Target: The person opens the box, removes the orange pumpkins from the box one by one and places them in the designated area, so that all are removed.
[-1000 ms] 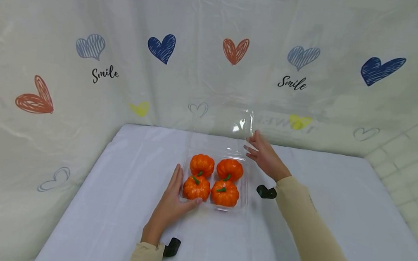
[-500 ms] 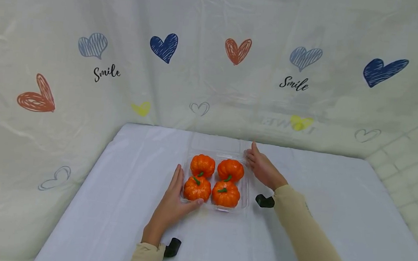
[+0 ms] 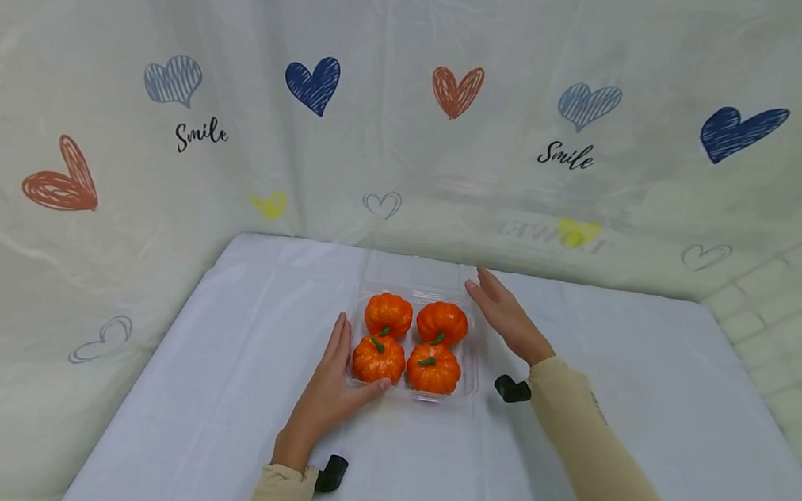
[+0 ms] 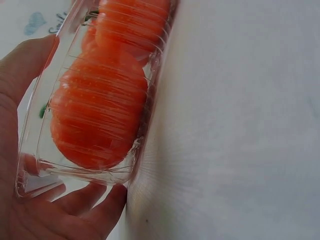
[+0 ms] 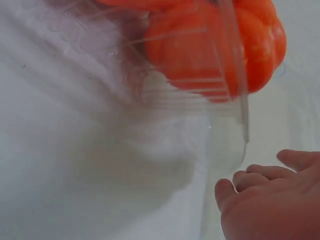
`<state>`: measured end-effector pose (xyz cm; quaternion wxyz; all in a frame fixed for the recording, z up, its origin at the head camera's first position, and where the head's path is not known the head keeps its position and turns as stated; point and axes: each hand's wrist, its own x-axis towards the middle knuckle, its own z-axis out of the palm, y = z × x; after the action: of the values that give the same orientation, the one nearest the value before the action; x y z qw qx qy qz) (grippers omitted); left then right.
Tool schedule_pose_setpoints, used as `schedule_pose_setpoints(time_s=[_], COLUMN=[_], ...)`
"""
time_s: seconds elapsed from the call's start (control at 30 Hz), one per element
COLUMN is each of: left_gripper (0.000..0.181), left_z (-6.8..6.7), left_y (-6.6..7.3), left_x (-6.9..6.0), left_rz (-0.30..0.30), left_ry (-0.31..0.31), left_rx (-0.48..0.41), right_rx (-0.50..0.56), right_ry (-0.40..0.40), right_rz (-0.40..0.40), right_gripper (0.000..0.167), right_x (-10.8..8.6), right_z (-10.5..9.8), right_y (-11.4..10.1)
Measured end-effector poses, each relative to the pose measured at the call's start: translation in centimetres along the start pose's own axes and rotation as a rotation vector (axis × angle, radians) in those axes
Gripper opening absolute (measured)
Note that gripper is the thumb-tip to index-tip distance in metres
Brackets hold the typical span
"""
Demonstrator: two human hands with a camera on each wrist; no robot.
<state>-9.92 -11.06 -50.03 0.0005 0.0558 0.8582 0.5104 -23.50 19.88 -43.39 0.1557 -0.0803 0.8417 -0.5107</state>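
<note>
Several small orange pumpkins [image 3: 433, 369] with green stems sit two by two in a clear plastic clamshell container [image 3: 471, 376]. Its transparent lid [image 3: 417, 272] is faint and leans back on the far side. My left hand [image 3: 328, 395] grips the near left corner, thumb along the front rim and fingers along the left side. The left wrist view shows that hand [image 4: 60, 212] around the container's end, a pumpkin [image 4: 100, 110] behind the plastic. By the far right corner, my right hand [image 3: 506, 311] has straight fingers and holds nothing. In the right wrist view this hand [image 5: 275, 197] appears apart from the container wall [image 5: 227, 130].
A white cloth covers the table [image 3: 643, 431]. Behind it hangs a pale curtain [image 3: 410, 148] printed with hearts and "Smile". A black wrist device [image 3: 512, 389] shows beside the right sleeve, another black device [image 3: 331, 474] beside the left.
The lid, upright a second ago with bright reflections, has tipped back and low. My right hand has come away from its edge, its fingers straighter. My left hand stays on the container's corner.
</note>
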Motion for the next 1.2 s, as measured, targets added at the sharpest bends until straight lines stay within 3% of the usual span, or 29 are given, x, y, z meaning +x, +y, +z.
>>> schedule_pose_setpoints(time_s=[0.23,0.37,0.57,0.8,1.2], left_gripper=[0.123,0.123,0.123,0.123,0.123], left_z=[0.0,-0.1,0.0,0.2,0.1], left_y=[0.1,0.0,0.0,0.0,0.1], left_x=[0.1,0.3,0.4,0.4,0.1], left_rz=[-0.002,-0.001,-0.01,-0.012,0.005], left_ry=[0.001,0.002,0.003,0.002,-0.002], left_rx=[0.004,0.015,0.013,0.005,0.012], right_rx=[-0.231,-0.303,-0.397,-0.373,-0.343], right_ry=[0.007,-0.041,-0.074,-0.014,0.069], right_rz=[-0.147,-0.273,-0.355,-0.456,-0.524], right_gripper=[0.078,0.069,0.057,0.056,0.056], right_x=[-1.6,-2.6,-2.8,-3.1,-3.8], right_z=[1.4,2.5,3.8,4.0,3.1], right_y=[-1.4,-2.0,-1.3,-0.6,-1.6])
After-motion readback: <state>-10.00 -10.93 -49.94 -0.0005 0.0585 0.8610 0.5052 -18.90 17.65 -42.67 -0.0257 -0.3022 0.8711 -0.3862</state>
